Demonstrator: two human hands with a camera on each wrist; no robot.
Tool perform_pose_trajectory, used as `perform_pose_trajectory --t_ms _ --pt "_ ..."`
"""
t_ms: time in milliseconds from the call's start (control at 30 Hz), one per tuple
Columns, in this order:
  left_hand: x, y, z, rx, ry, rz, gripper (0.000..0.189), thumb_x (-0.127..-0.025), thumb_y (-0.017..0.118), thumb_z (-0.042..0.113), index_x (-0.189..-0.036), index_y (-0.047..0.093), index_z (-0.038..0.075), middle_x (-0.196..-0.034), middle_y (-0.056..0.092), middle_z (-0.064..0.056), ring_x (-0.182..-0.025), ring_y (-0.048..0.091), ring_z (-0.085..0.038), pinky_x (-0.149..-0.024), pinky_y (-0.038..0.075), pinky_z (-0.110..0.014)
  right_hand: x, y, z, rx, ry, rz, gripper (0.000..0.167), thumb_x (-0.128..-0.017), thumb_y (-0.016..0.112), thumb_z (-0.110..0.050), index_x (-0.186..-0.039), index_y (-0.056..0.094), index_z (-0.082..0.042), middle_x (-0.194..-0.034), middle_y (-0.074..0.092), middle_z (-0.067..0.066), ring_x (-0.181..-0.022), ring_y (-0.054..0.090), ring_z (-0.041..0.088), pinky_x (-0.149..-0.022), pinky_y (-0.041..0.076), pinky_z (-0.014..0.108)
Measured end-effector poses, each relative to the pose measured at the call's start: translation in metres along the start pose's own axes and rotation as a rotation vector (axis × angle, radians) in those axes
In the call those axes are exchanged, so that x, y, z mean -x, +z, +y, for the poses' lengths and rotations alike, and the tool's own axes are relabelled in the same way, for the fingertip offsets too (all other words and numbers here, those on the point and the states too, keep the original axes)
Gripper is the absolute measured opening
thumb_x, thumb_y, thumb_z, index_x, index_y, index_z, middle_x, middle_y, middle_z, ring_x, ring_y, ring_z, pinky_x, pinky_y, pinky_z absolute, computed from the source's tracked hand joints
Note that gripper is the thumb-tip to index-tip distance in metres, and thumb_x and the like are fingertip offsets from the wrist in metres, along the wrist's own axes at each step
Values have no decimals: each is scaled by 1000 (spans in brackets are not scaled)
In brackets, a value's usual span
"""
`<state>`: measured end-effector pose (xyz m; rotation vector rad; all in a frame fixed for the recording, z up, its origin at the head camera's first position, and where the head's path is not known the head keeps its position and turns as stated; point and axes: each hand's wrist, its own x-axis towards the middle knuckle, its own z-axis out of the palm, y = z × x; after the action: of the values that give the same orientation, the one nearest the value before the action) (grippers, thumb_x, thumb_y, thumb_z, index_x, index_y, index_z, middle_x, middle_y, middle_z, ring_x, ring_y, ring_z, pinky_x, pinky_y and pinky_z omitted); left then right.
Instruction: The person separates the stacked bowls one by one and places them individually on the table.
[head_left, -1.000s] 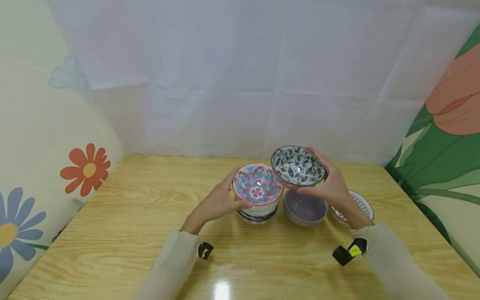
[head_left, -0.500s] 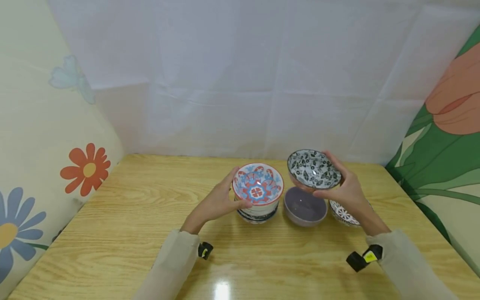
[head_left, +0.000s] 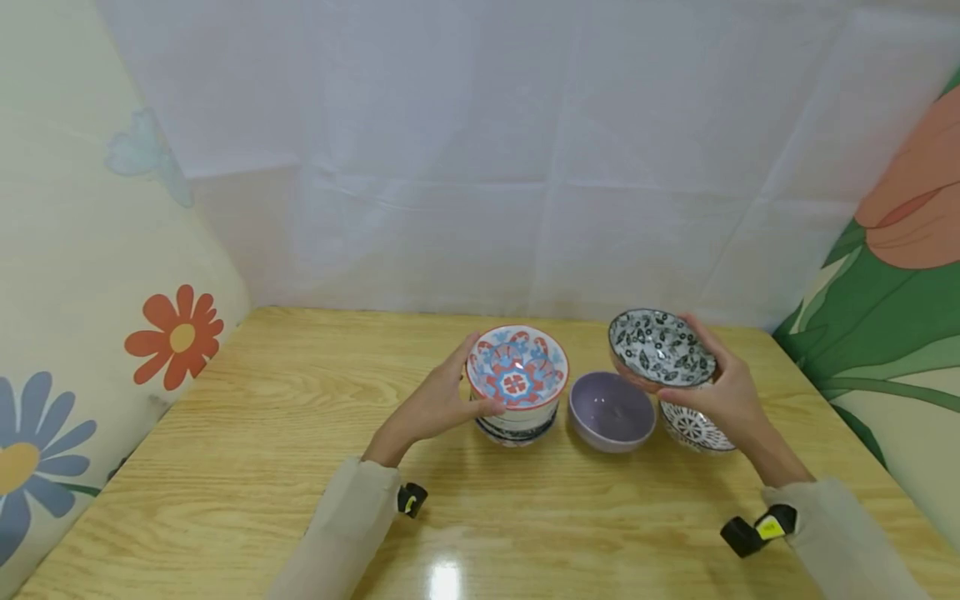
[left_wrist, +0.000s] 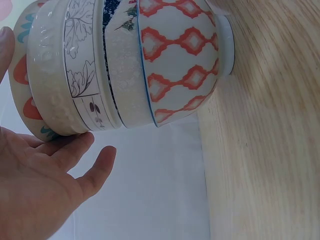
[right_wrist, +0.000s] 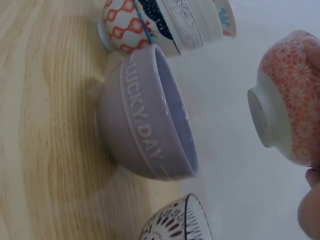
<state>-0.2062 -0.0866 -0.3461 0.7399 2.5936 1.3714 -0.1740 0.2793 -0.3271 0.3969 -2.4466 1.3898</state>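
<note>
My left hand (head_left: 431, 408) holds the rim of a red-and-blue patterned bowl (head_left: 517, 367), thumb in front and fingers behind. That bowl tops an upright stack of several bowls, with a red diamond-patterned bowl (left_wrist: 182, 55) at the bottom. In the air to the right, my right hand (head_left: 723, 392) grips a bowl with black leaves inside (head_left: 660, 348); the right wrist view shows its red floral outside and white foot. Below that bowl stand a purple bowl (head_left: 611, 412) lettered "LUCKY DAY" and a black-and-white patterned bowl (head_left: 693, 427), partly hidden by the right hand.
The bowls stand on a wood-grain table (head_left: 300, 467). A white cloth (head_left: 420, 167) hangs behind its far edge. Flower-printed panels (head_left: 180, 337) flank the table on both sides.
My right hand has carried the black-leaf bowl rightward and slightly nearer, from beside the stack to above the black-and-white bowl. My left hand has stayed on the stack.
</note>
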Motion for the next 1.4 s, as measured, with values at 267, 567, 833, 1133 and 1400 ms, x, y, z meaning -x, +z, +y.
perform_pose_trajectory --t_ms 267,567,833,1133,1400 --pt "2 -1 3 10 6 -2 110 -78 77 42 -154 4 8 -159 12 -15 -145 18 -34 -114 24 -55 9 -10 7 58 64 42 102 -72 80 2 -153 22 -23 -157 26 8 -114 38 -12 -82 39 1" --pt "2 0 4 0 -3 1 109 -79 76 43 -155 5 12 -159 14 -13 -145 19 -34 -114 25 -56 17 -21 16 79 102 55 101 -75 78 0 -153 19 -25 -158 23 6 -113 36 -12 -82 37 0" --pt "2 0 3 7 -16 0 109 -78 77 40 -155 4 13 -159 15 -12 -145 18 -32 -115 24 -55 26 -27 23 101 114 71 98 -78 77 -3 -153 19 -28 -154 27 -8 -111 36 -14 -80 38 0" --pt "2 0 3 9 -27 -3 110 -78 77 40 -155 4 13 -160 13 -11 -146 15 -30 -116 22 -53 34 -34 32 119 153 89 96 -81 75 -6 -153 15 -28 -155 21 -13 -118 35 -11 -80 36 -2" --pt "2 0 2 2 -28 -3 110 -78 77 41 -155 3 14 -160 13 -10 -147 15 -29 -116 22 -53 39 -42 40 142 212 107 94 -83 74 -10 -153 15 -31 -156 21 -7 -116 35 -9 -77 35 -2"
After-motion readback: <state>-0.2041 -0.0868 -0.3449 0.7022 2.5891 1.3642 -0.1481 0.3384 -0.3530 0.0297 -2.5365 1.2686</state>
